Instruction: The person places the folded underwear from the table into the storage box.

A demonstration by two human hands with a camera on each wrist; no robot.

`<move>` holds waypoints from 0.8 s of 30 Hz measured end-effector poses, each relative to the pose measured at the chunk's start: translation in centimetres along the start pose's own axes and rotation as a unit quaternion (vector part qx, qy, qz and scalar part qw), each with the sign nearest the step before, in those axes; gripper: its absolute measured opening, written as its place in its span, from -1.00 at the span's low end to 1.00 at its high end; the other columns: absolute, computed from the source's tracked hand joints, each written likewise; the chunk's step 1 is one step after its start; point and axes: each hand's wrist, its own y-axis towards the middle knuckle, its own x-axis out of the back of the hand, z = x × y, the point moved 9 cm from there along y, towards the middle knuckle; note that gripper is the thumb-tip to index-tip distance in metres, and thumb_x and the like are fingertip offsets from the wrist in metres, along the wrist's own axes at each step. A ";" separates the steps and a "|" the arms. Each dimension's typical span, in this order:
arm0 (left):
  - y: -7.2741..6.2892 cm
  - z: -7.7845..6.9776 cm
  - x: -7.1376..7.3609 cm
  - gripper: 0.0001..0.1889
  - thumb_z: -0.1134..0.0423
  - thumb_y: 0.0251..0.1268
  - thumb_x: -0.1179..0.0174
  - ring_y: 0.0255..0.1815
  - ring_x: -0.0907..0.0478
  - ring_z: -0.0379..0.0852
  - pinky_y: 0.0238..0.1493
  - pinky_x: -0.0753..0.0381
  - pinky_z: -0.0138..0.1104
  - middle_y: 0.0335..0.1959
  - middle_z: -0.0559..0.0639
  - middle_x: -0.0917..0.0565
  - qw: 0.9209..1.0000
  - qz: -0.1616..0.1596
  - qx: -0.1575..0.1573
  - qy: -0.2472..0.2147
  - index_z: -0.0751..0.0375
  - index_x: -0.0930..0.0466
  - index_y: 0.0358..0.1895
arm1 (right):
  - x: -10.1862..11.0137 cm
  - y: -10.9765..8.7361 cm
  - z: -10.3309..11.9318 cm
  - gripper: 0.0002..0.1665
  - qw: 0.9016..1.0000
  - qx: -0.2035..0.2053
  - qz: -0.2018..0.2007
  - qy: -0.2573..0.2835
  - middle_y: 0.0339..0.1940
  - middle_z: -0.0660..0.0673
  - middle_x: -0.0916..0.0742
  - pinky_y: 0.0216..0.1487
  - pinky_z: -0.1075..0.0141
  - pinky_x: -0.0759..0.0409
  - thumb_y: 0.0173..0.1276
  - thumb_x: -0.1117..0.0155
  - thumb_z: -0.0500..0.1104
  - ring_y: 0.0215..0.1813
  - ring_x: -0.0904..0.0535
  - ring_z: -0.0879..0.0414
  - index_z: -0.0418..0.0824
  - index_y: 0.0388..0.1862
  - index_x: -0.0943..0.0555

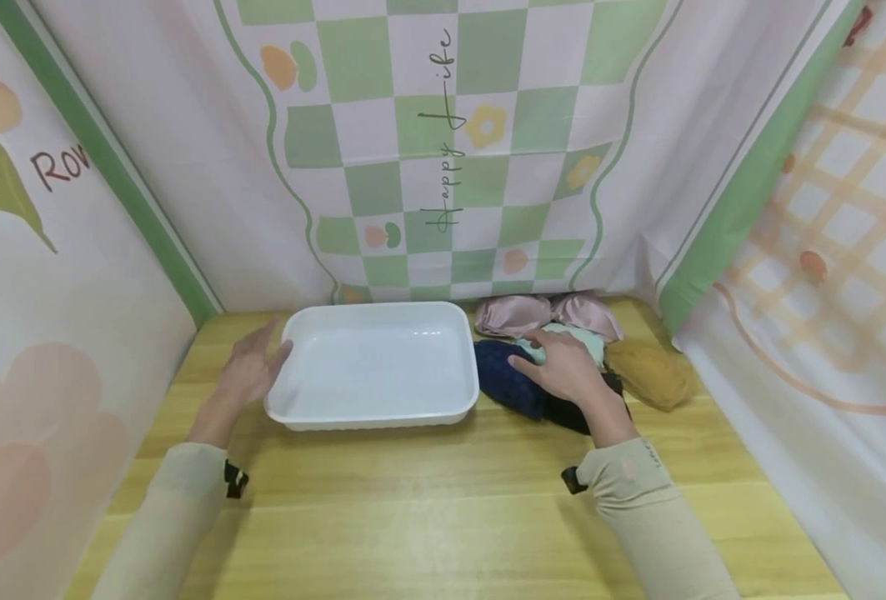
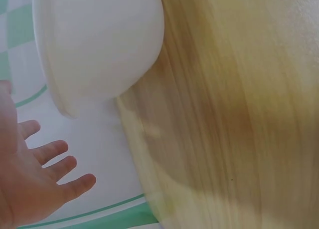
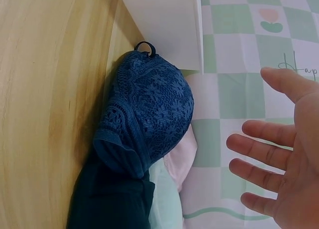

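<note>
Holds the left hand (image 1: pixel 244 372) wide-fingered beside the white tray (image 1: pixel 371 367). Holds the right hand (image 1: pixel 565 368), likewise wide, above the blue bra (image 3: pixel 149 109) and black cloth (image 3: pixel 109 199).

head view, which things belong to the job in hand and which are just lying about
Likely the job:
white tray, by the left hand
navy lace bra, near the right hand
black garment
mint garment
pink bra
mustard garment

Likely just surroundings:
wooden table
checked cloth backdrop

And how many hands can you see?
2: the left hand is by the left end of the white tray, and the right hand is above the clothes.
</note>
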 end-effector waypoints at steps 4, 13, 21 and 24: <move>0.2 0.3 -0.4 -0.13 -0.38 0.52 0.49 0.59 0.18 0.49 0.52 0.11 0.37 0.63 0.39 0.14 1.000 0.005 0.001 -0.003 0.15 0.30 0.64 | 0.0 -0.1 -0.1 -0.22 1.000 -0.004 0.002 0.002 0.12 -0.25 -0.73 0.21 -0.19 -0.55 0.41 -0.15 0.34 0.13 -0.62 -0.24 -0.19 0.35 -0.51; 0.5 0.4 -0.6 -0.12 -0.37 0.52 0.50 0.58 0.13 0.50 0.51 0.06 0.37 0.61 0.42 0.10 1.000 0.003 -0.006 0.005 0.23 0.24 0.63 | 0.1 -0.2 -0.3 -0.22 1.000 -0.006 0.001 0.000 0.11 -0.24 -0.74 0.19 -0.18 -0.56 0.42 -0.14 0.34 0.10 -0.63 -0.21 -0.18 0.36 -0.51; 0.7 0.6 -1.0 -0.14 -0.35 0.54 0.50 0.55 0.06 0.52 0.48 0.01 0.38 0.59 0.44 0.04 1.000 0.002 -0.009 0.019 0.24 0.21 0.62 | 0.0 -0.2 -0.5 -0.19 1.000 -0.003 0.001 -0.005 0.10 -0.24 -0.74 0.20 -0.17 -0.55 0.42 -0.11 0.36 0.09 -0.64 -0.20 -0.17 0.39 -0.49; 0.8 0.6 -1.3 -0.15 -0.33 0.55 0.49 0.56 0.05 0.51 0.50 0.01 0.37 0.59 0.44 0.02 1.000 0.002 -0.013 0.020 0.24 0.21 0.62 | -0.1 -0.2 -0.6 -0.20 1.000 -0.006 0.000 -0.005 0.09 -0.23 -0.74 0.20 -0.17 -0.55 0.42 -0.11 0.35 0.09 -0.64 -0.19 -0.16 0.40 -0.48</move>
